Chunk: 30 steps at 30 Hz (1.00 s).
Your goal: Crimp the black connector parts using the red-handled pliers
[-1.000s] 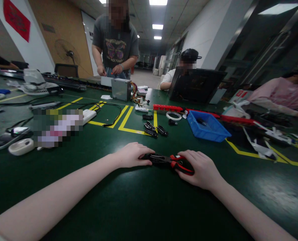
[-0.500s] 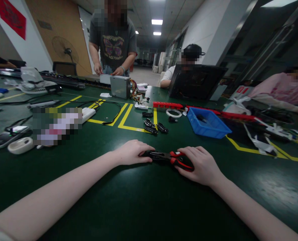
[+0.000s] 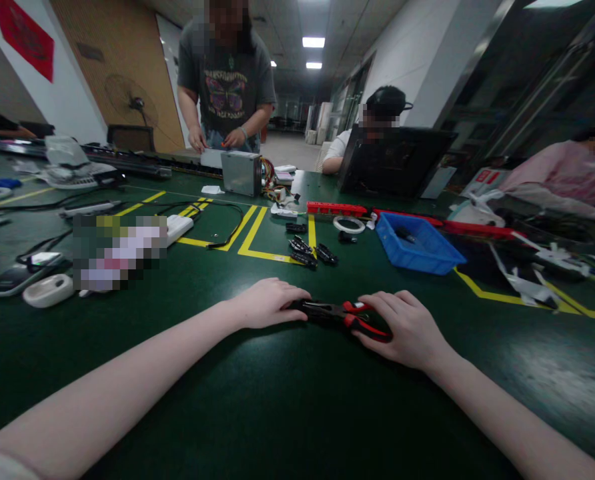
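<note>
My right hand is closed around the red and black handles of a pair of pliers, which lie low over the green table. Their jaws point left and meet a small black part. Between thumb and fingers, my left hand pinches the other end of that black part; its exact kind I cannot make out. Several similar black parts lie farther back by a yellow tape line.
Right of the loose parts stands a blue bin with a dark item inside. A white ring and red strips lie behind. A power strip and a phone are at left. Co-workers are across the table.
The whole view has shifted slightly. Both hands keep their hold on the black part and the pliers, with hardly any other movement.
</note>
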Tool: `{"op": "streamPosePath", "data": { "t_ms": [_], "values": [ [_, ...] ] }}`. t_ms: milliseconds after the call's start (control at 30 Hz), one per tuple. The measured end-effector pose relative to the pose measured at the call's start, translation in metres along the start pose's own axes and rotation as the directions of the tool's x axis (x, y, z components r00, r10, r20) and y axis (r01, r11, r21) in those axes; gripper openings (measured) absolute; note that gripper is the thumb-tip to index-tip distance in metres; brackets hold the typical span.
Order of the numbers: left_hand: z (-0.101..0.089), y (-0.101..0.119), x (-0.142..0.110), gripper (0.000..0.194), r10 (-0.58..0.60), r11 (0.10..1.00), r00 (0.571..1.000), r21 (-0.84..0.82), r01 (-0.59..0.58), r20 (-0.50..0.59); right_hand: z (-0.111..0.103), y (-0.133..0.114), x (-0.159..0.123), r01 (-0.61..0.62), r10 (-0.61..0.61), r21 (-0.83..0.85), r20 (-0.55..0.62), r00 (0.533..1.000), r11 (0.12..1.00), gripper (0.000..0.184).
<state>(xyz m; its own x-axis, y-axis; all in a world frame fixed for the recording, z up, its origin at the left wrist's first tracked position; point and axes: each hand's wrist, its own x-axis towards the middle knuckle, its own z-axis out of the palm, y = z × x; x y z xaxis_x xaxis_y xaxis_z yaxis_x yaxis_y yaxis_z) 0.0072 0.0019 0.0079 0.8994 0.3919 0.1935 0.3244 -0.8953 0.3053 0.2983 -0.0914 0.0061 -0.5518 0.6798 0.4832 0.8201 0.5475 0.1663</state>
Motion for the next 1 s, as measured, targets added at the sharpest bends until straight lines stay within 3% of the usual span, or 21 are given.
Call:
{"op": "streamPosePath", "data": {
  "t_ms": [333, 1000],
  "values": [
    [0.0003, 0.0012, -0.0003, 0.039, -0.107, 0.993, 0.994, -0.037, 0.108, 0.011, -0.0003, -0.0011, 0.0014, 0.03, -0.03, -0.036, -0.004, 1.0, 0.999, 0.045],
    [0.0016, 0.0002, -0.0001, 0.04, -0.078, 0.997, 0.997, -0.016, 0.078, -0.005, -0.0009, -0.0004, 0.0016, 0.033, -0.033, -0.007, -0.021, 0.999, 0.999, 0.048]
  ]
}}
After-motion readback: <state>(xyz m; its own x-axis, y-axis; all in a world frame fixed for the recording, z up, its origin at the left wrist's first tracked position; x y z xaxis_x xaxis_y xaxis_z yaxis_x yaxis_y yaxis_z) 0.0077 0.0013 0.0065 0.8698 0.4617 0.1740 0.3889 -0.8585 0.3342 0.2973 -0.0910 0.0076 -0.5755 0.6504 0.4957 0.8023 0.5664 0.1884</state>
